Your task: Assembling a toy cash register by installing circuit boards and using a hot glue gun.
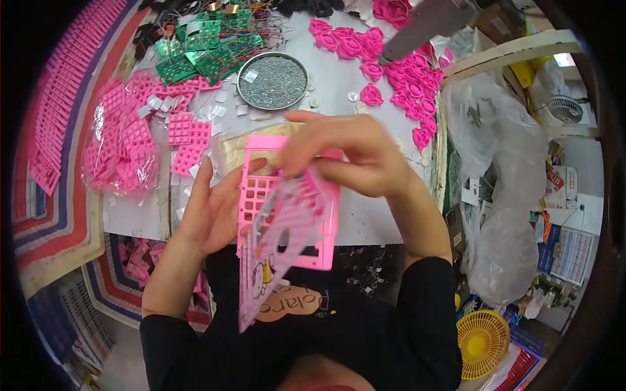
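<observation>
A pink plastic casing (330, 228) with a grid of square key holes is held in front of my chest, over the table's near edge. My left hand (218, 212) grips its left side, one finger lying over the casing's edge. Above the casing, my right hand (352, 150) pinches the upper end of a thin printed pink-and-clear panel (277, 238). The panel hangs at a slant across the casing and hides part of the key holes. The right fingertips are a little smeared by motion.
Beyond my hands stand a round tin (272, 81) of small metal screws and a heap of green circuit boards (202, 49). Pink keypads (124, 140) in a bag lie left. Pink rose-shaped pieces (407, 75) spread far right, under a grey arm. A yellow basket (482, 344) sits lower right.
</observation>
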A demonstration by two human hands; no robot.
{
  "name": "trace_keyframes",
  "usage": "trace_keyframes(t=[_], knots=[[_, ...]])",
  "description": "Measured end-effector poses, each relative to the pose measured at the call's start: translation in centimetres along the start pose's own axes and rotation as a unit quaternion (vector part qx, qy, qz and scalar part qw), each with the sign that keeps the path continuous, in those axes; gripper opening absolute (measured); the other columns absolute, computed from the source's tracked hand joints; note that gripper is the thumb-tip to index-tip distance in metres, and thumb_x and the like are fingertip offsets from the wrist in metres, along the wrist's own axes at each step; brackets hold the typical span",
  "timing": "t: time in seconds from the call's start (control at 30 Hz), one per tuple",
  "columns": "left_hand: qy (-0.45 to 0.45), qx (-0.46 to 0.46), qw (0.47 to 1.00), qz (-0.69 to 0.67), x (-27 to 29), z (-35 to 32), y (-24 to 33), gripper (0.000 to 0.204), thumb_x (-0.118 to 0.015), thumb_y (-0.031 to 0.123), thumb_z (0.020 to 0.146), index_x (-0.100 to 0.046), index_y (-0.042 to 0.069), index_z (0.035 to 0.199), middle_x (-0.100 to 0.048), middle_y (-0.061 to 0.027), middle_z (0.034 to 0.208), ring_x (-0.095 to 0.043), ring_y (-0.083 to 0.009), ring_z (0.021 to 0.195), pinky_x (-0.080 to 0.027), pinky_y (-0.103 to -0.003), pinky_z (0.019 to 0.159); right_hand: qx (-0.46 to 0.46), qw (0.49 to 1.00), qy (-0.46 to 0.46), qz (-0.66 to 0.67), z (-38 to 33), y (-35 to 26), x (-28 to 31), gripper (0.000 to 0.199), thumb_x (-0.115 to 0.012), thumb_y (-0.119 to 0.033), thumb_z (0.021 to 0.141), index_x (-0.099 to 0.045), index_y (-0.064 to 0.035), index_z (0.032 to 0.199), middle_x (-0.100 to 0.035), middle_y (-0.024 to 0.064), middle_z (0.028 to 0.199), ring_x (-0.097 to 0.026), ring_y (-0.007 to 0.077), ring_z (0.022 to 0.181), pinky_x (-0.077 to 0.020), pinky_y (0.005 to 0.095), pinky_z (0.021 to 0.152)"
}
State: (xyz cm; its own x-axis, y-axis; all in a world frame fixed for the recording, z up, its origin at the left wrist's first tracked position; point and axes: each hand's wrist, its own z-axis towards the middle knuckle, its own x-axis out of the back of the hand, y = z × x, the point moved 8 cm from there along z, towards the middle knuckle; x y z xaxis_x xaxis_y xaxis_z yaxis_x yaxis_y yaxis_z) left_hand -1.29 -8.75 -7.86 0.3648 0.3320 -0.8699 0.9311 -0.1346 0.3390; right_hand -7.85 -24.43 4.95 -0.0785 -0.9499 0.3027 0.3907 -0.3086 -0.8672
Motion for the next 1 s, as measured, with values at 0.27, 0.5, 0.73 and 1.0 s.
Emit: trace_keyframes(t=[0.27, 0.5, 0.73, 1.0], knots=[[0.099, -0.126, 0.970, 0.184, 2.8, -2.6, 2.1, 0.075, -0.067, 0.013, 0.091, -0.028, -0.001, 0.154, -0.049, -0.0175, 0.148, -0.052, -0.0247, 0.134, -0.045, -0.039, 0.110, -0.092, 0.949, 0.235, -0.187, -2.3, 3.5, 1.3, 0.056, -0.075, -0.018, 0.087, -0.054, -0.0047, 0.137, -0.062, 0.0125, 0.130, -0.058, 0.0250, 0.120, -0.0456, 0.0379, 0.101], [0.141, -0.296, 0.900, 0.286, 2.1, -2.8, 3.4, 0.084, -0.051, -0.001, 0.086, -0.009, -0.005, 0.159, -0.026, -0.0209, 0.160, -0.031, -0.0278, 0.148, -0.022, -0.039, 0.121, -0.237, 0.881, 0.204, 0.356, -7.1, 6.6, -9.9, 0.071, -0.066, -0.013, 0.094, -0.030, -0.0012, 0.154, -0.053, 0.0111, 0.136, -0.055, 0.0195, 0.121, -0.0507, 0.0365, 0.099], [0.254, -0.473, 0.601, 0.592, -0.4, -5.3, 4.4, 0.082, -0.061, 0.001, 0.086, -0.017, -0.011, 0.154, -0.025, -0.0232, 0.155, -0.030, -0.0327, 0.146, -0.023, -0.044, 0.120, -0.150, 0.944, 0.188, 0.225, -5.6, 5.8, -11.4, 0.075, -0.062, -0.030, 0.097, -0.024, -0.0007, 0.155, -0.048, 0.0130, 0.141, -0.052, 0.0214, 0.127, -0.0417, 0.0357, 0.109], [0.214, -0.530, 0.670, 0.473, -1.7, -6.3, 3.7, 0.086, -0.060, 0.003, 0.092, -0.007, 0.000, 0.160, -0.049, -0.0079, 0.109, -0.049, -0.0149, 0.092, -0.043, -0.030, 0.085, -0.242, 0.859, 0.239, 0.383, -4.8, 7.3, -11.5, 0.058, -0.041, -0.040, 0.106, -0.037, -0.0011, 0.148, -0.055, 0.0106, 0.135, -0.055, 0.0197, 0.122, -0.0443, 0.0360, 0.105]])
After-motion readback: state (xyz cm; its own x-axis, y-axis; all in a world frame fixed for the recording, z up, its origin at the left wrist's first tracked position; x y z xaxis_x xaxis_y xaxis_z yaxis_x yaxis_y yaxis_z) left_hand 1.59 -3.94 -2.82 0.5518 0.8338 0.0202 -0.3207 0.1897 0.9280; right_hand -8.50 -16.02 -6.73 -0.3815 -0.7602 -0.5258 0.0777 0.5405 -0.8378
